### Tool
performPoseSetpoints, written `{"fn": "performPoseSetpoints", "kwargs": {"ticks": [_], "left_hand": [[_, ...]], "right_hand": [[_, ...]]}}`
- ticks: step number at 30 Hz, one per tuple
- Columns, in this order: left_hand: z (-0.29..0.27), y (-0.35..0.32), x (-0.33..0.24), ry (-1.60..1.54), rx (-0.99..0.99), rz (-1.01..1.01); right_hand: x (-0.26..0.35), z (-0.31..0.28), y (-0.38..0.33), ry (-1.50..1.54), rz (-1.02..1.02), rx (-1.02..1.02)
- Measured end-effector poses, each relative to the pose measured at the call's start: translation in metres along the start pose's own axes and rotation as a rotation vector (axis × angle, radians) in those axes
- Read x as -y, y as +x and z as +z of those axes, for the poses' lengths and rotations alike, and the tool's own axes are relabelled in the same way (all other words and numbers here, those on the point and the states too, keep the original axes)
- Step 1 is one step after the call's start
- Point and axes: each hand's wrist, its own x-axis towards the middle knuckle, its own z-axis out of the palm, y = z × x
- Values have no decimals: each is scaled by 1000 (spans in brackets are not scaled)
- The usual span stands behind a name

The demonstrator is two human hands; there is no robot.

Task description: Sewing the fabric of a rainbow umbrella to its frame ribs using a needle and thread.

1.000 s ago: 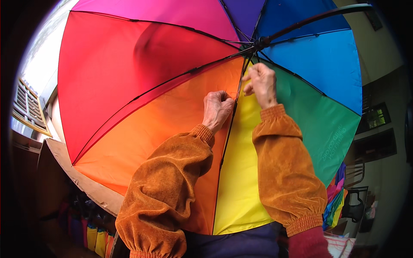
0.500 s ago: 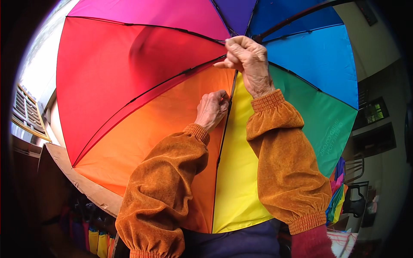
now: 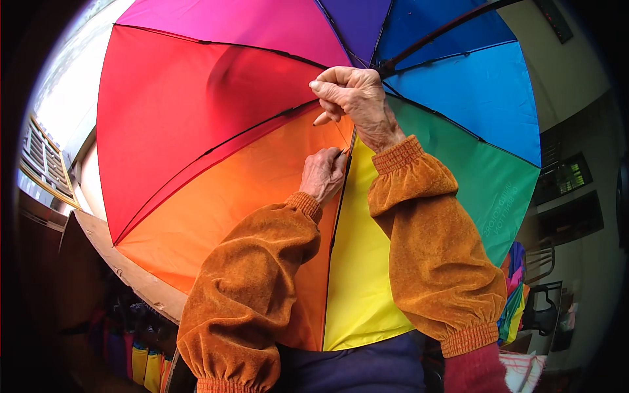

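Note:
An opened umbrella point(image 3: 255, 190) with panels in rainbow colours spreads its inner side before me, its black ribs meeting near the dark shaft point(image 3: 445, 29). My left hand point(image 3: 323, 174) is closed in a pinch at the rib point(image 3: 339, 209) along the orange and yellow panels. Above it, my right hand point(image 3: 357, 101) is raised in front of the red and orange panels, thumb and forefinger pressed together. A fine thread point(image 3: 341, 134) shows between the two hands; its upper end at my right fingertips is too thin to follow. Whether a needle is there I cannot tell.
Brown cardboard point(image 3: 141, 281) borders the umbrella at lower left, with colourful folded umbrellas point(image 3: 147, 363) beneath. More rainbow fabric point(image 3: 514, 295) hangs at the right near a black chair point(image 3: 542, 314). A window with bars point(image 3: 46, 157) is at far left.
My right hand has moved left and slightly down, still pinched. My left hand has stayed at the rib, slightly lower. The umbrella has shifted a little within the view.

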Motion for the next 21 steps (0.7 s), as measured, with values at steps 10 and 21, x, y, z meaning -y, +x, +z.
{"fn": "performPoseSetpoints", "kwargs": {"ticks": [10,21], "left_hand": [[6,11,4,-6,30,70],[12,-16,6,119,-60,152]], "right_hand": [[6,0,-17,39,-13,-34],[11,14,-115,12,19,-240]]}}
